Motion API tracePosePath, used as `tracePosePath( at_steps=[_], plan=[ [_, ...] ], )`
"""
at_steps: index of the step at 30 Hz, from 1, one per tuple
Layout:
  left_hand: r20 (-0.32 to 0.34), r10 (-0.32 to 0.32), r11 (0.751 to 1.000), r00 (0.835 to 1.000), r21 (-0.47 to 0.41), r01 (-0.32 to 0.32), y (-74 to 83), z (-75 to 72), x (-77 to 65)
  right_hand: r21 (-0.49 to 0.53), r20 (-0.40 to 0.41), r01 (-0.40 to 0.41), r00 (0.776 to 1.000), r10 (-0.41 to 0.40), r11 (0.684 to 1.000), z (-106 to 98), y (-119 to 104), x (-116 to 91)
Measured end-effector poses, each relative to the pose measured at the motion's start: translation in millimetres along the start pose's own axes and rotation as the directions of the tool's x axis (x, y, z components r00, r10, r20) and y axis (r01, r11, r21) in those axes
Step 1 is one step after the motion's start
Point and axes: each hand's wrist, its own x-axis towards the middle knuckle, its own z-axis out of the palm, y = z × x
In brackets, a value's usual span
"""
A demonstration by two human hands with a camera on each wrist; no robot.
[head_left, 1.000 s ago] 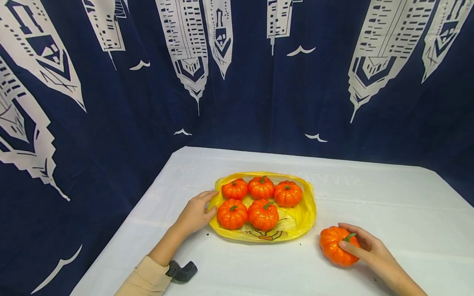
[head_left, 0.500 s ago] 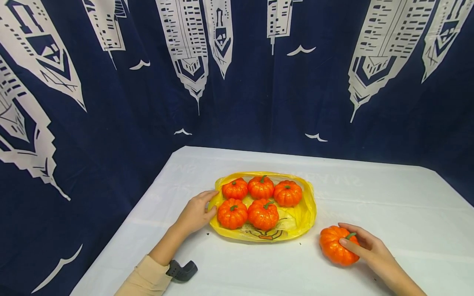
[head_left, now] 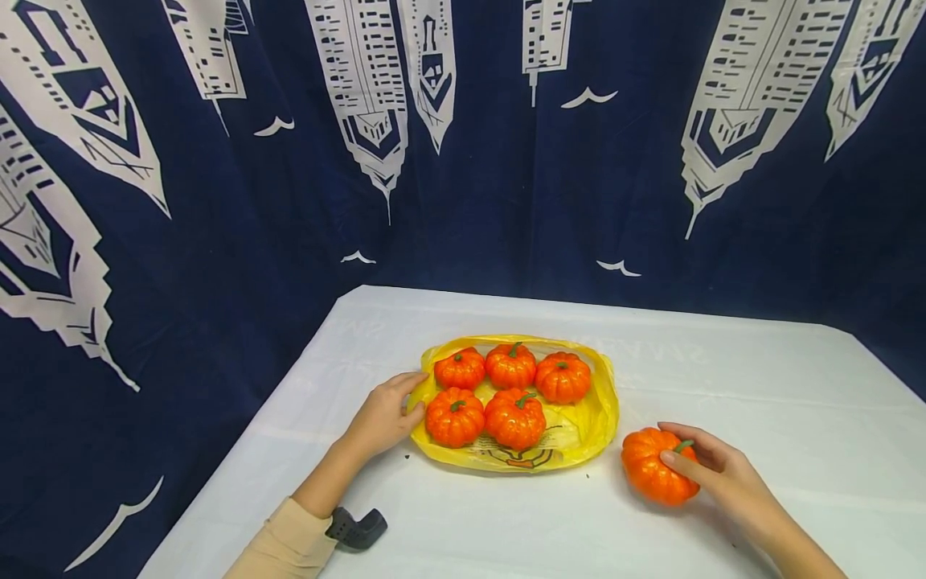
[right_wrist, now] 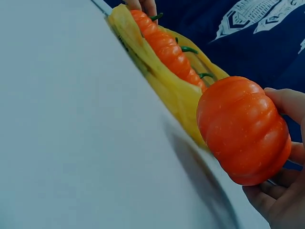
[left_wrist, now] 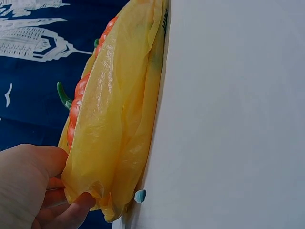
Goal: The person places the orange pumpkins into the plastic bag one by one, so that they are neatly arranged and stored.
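Orange mini pumpkins with green stems, several of them, sit in two rows inside a yellow plastic bag [head_left: 606, 414] whose mouth is spread wide; one of them is the front pumpkin [head_left: 514, 425]. At the bag's left end my left hand [head_left: 383, 414] pinches the rim, and the left wrist view has the thumb and fingers around the yellow film [left_wrist: 107, 129]. Right of the bag, my right hand [head_left: 732, 480] grips another pumpkin [head_left: 657, 470], thumb on top near the stem. In the right wrist view this pumpkin [right_wrist: 243, 131] hangs above the table, its shadow below it.
A white cloth covers the table [head_left: 521, 531]. Behind it hangs a dark blue curtain [head_left: 492, 217] printed with white buildings and birds. A black wristband [head_left: 356, 531] is on my left forearm. Tiny dark specks lie on the cloth near the bag.
My right hand has risen slightly with its pumpkin and shifted a little away from me. The left hand and the bag stay where they were.
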Motion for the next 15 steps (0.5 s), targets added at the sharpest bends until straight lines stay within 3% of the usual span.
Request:
tracePosePath(
  at_steps=[11,15],
  plan=[
    [-0.008,0.008,1.000,1.000,-0.014,-0.008,-1.6,0.8,-0.1,0.084,0.009,0.135,0.991,-0.136,0.987,7,-38,26],
    [-0.015,0.026,1.000,1.000,-0.008,-0.026,-2.1,0.9,0.7,0.112,0.026,0.151,0.988,-0.154,0.982,14,-52,37]
  ],
)
